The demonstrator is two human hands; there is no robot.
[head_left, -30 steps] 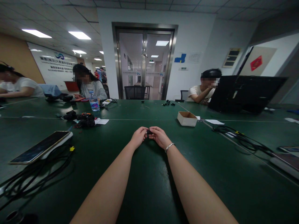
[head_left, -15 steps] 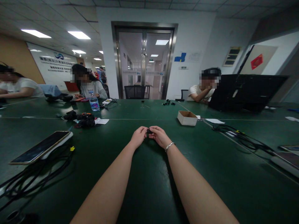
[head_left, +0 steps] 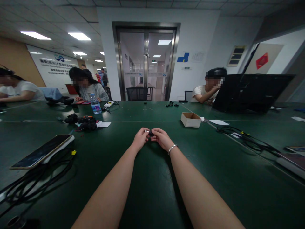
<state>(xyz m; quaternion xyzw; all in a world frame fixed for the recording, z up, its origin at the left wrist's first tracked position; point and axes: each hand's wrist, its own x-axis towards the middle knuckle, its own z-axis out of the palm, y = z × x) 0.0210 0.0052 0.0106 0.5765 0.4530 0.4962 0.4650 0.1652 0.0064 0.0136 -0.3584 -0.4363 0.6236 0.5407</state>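
Observation:
Both my hands meet over the green table (head_left: 152, 178), fingertips close together around a small black piece (head_left: 150, 133). My left hand (head_left: 141, 139) pinches it from the left, and a bright, silvery bit shows at those fingertips. From the right, my right hand (head_left: 162, 139) grips the same piece between thumb and fingers; a silver bracelet (head_left: 172, 149) circles that wrist. The piece is too small and too covered by fingers to name its kind.
An open box (head_left: 190, 120) stands ahead to the right. On the left lie a phone (head_left: 43, 151), black cables (head_left: 40, 178) and dark gear (head_left: 87, 123). Beyond are a water bottle (head_left: 96, 105), a monitor (head_left: 252, 93) and several seated people. More cables (head_left: 247, 140) run at right.
My fingers have shifted slightly around the small black piece, and a bright bit now shows at my left fingertips. The seated person at left has lowered their head.

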